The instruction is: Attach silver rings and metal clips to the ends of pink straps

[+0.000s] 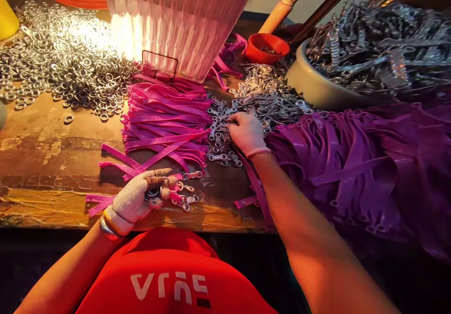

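Currently, left hand (pixel 139 196), at 8 o'clock, is closed around pink straps (pixel 105 204) with metal links (pixel 190 200) at their ends (a few fitted, it seems). Right hand (pixel 248 133), near mid-view, reaches into loose links (pixel 218 157); grip cannot be told. Remaining on bench (pixel 52 154), seemingly unfitted: pink pile (pixel 165 117) at 10 o'clock, purple straps (pixel 334 140) at 3.

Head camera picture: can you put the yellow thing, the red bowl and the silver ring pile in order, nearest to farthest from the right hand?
1. Red bowl, just beyond the right hand.
2. Silver ring pile, over left.
3. Yellow thing, far left edge.
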The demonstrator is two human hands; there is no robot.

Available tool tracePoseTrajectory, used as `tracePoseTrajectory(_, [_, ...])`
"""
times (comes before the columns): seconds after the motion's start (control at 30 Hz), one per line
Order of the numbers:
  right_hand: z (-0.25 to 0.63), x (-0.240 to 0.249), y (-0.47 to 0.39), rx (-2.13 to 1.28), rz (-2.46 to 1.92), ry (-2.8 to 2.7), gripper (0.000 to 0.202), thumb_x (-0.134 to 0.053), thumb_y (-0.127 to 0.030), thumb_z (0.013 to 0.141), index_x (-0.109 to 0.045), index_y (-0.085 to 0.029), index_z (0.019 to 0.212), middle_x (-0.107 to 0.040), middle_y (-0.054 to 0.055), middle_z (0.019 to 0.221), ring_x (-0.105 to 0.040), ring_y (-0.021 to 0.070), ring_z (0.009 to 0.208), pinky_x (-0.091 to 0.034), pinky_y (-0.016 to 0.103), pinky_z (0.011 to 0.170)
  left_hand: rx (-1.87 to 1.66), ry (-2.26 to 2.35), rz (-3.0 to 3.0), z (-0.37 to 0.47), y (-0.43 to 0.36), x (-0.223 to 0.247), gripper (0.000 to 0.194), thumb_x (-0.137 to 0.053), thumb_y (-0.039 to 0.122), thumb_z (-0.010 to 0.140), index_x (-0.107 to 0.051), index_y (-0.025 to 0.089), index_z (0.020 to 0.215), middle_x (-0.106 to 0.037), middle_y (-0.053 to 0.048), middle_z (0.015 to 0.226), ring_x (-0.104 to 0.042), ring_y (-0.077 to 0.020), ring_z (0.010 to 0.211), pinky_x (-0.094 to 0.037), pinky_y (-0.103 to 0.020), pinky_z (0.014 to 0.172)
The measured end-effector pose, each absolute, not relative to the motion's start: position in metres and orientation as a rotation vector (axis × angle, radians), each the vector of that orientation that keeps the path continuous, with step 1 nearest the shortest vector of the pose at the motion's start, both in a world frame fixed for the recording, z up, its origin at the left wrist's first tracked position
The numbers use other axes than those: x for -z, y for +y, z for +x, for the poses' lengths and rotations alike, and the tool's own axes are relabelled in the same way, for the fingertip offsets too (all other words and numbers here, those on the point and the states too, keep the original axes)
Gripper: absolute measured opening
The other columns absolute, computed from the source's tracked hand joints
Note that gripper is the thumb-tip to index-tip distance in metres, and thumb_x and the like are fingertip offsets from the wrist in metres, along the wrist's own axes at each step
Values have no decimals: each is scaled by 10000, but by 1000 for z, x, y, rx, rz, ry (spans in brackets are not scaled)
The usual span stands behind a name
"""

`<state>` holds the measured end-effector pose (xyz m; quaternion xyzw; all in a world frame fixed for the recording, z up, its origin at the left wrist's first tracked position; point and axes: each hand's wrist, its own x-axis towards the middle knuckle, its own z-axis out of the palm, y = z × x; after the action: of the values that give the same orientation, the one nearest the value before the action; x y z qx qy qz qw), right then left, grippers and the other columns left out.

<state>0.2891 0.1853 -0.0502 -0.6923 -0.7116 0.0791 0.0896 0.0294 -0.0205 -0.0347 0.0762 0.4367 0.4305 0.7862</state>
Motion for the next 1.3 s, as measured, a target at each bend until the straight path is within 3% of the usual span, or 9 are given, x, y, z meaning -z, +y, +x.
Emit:
tracePoseTrajectory(0.17, [280,44,101,-723,-1516,-1907,268,-459,-232,939,-628,-206,1145,-716,66,955,-671,215,881,-531,347,848,-903,942,271,36,-16,42,292,-744,172,811,-663,113,1085,-718,-107,952,-491,-33,476,-260,-123,337])
tracePoseTrajectory(0.23, [266,41,64,-815,-1274,-1976,245,-474,-246,962,-622,-235,1157,-716,53,1003,-676,206,931,-524,348,896,-881,936,300,40,-14,44,263,-760,217,811,-669,123,1039,-710,-82,908,-461,-24,459,-235,-124,335])
tracePoseTrajectory(0.33, [247,42,24,-720,-1095,-2156,293,-492,-196,962,-598,-251,1229,-697,85,1139,-663,231,1054,-513,385,959,-841,962,422,46,-14,45,242,-746,292,834,-669,121,986,-612,0,643,-397,-34,409,-230,-141,342])
tracePoseTrajectory(0.47, [237,48,3,-610,-1156,-2258,328,-515,-240,967,-564,-235,1291,-675,128,1178,-654,277,1071,-522,437,947,-895,1078,653,50,-21,46,241,-656,378,902,-634,143,950,-595,11,608,-460,-68,435,-316,-170,394])
tracePoseTrajectory(0.6, [227,53,-4,-857,-1244,-2132,287,-536,-338,983,-589,-225,1242,-701,101,1111,-667,262,1035,-529,387,915,-989,1197,773,58,-28,44,237,-625,410,925,-576,179,931,-610,21,635,-479,-78,454,-346,-181,428])
tracePoseTrajectory(0.77, [214,57,-8,-1107,-1210,-1890,223,-436,-279,1020,-640,-230,1094,-721,24,862,-679,196,877,-524,324,869,-1014,1153,763,66,-34,44,219,-602,411,935,-527,206,924,-585,40,645,-464,-82,449,-332,-190,437])
tracePoseTrajectory(1.0, [226,53,-2,-881,-1198,-2134,224,-488,-134,911,-694,-221,922,-739,56,905,-670,211,868,-509,344,840,-824,1305,1227,49,-31,38,126,-716,248,836,-626,172,791,-634,-11,737,-498,-118,641,-377,-208,579])
tracePoseTrajectory(1.17, [216,59,-11,-878,-1213,-1989,187,-495,-200,960,-678,-223,986,-744,60,951,-680,206,903,-513,330,853,-855,1140,776,51,-31,45,236,-651,345,891,-528,186,765,-504,42,580,-390,-74,444,-278,-199,428])
tracePoseTrajectory(1.3, [213,67,-23,-836,-1379,-1990,154,-514,-255,984,-661,-215,964,-753,49,908,-695,199,833,-498,307,758,-869,998,432,57,-34,55,310,-706,402,834,-491,187,771,-461,63,570,-343,-47,400,-235,-175,379])
